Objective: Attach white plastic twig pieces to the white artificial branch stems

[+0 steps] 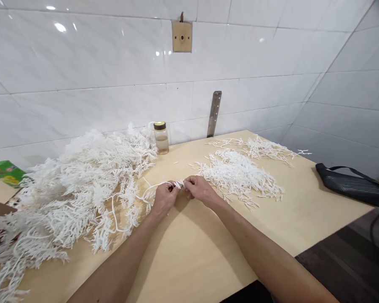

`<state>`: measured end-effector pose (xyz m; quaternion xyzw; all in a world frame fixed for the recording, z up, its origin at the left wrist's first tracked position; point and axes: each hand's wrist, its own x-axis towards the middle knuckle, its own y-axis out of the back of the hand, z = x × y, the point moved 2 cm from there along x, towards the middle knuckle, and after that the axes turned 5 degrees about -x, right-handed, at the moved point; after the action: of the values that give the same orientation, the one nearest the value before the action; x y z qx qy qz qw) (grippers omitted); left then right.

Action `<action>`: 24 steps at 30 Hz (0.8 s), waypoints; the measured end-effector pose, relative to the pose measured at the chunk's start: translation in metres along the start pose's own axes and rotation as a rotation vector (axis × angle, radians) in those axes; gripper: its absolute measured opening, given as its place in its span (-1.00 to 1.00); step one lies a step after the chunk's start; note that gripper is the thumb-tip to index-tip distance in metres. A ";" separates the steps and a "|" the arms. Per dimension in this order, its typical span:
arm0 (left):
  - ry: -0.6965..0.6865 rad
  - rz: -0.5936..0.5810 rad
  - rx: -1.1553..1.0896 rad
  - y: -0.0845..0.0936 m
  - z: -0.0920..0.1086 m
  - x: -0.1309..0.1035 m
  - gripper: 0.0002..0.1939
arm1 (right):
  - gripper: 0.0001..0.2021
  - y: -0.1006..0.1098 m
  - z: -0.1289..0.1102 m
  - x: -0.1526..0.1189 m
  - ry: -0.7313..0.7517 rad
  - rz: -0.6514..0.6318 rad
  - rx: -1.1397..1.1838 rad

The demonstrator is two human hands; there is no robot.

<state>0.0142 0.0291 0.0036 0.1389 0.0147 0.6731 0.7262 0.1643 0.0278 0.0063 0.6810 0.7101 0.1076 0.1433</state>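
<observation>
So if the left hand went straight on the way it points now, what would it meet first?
Probably the right hand: the left hand points toward it, both pinching one white plastic sprig. Beyond lies the loose pile of white pieces.

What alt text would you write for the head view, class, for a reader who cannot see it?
Two bare hands, left hand and right hand, pinch a white branched plastic strand over a wooden table. A large white heap lies left, smaller pieces right, a jar by the tiled wall.
</observation>
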 end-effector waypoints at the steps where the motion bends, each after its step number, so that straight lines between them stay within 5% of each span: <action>1: -0.010 0.013 -0.009 0.000 0.000 0.000 -0.77 | -0.89 0.000 0.001 0.000 0.011 0.000 0.001; 8: -0.019 0.011 -0.016 -0.001 0.001 -0.001 -0.79 | -0.85 0.002 0.002 0.000 0.097 0.082 -0.169; 13: -0.028 0.014 0.010 0.000 -0.002 -0.002 -0.81 | -0.82 0.004 0.002 0.001 0.327 0.207 -0.534; 18: -0.024 0.009 0.001 -0.001 -0.010 0.000 -0.81 | -0.83 0.009 0.001 -0.001 0.528 0.242 -0.642; 24: -0.036 -0.023 0.050 -0.001 -0.001 -0.002 -0.84 | -0.86 0.010 0.001 0.002 0.505 0.315 -0.672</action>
<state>0.0146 0.0269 0.0019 0.1691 0.0198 0.6615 0.7304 0.1740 0.0299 0.0088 0.6487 0.5361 0.5157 0.1607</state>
